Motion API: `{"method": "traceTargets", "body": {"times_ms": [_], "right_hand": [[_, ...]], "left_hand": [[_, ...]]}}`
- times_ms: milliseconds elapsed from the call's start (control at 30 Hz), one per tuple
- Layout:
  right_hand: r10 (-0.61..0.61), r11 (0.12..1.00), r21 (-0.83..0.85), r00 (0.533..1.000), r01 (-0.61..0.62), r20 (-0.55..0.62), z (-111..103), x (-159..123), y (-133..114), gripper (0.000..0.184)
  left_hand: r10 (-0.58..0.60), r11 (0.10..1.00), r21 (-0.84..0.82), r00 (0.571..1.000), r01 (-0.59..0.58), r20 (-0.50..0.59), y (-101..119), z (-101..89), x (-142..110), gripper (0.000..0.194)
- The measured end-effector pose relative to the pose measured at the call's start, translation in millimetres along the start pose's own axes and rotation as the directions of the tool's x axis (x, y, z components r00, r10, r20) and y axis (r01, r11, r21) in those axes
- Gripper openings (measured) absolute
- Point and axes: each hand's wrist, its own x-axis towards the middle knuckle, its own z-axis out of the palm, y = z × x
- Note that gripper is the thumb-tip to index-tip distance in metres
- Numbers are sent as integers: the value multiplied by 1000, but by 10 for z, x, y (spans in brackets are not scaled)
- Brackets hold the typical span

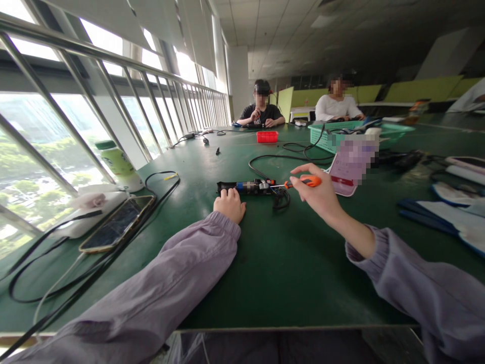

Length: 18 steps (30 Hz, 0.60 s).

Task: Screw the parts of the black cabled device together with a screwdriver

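At the bottom of the frame two lilac sleeves reach forward over the green table (273, 263). At lower left a phone (117, 223) lies face up among black cables beside a white pad. Near the centre, the left hand (229, 204) is curled, pressing down on the left end of a long black device (250, 187) with exposed parts. Just right of centre, the right hand (316, 192) grasps an orange-handled screwdriver (303, 182), its tip touching the device's right end, where a black cord coils. A pink card (350, 167) stands just behind that hand. Farther up, a red tray (267, 136) and a green basket (329, 137) sit on the table, with two seated people beyond them.
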Motion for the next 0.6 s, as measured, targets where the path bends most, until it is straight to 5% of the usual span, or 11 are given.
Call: {"method": "traceTargets", "body": {"times_ms": [167, 367, 533, 600], "right_hand": [[-106, 993, 30, 986, 111, -125, 3, 43, 63, 44], [41, 999, 25, 999, -40, -27, -23, 30, 61, 24], [-3, 1000, 27, 1000, 3, 14, -5, 13, 45, 17], [-63, 997, 44, 998, 64, -25, 3, 22, 49, 31]], "left_hand": [[-1, 1000, -1, 1000, 1, 5, 4, -17, -2, 51], [2, 1000, -4, 1000, -2, 2, 3, -1, 1, 51], [2, 1000, 0, 1000, -2, 8, 3, -11, -2, 52], [-1, 1000, -1, 1000, 1, 11, 5, -18, -2, 52]]}}
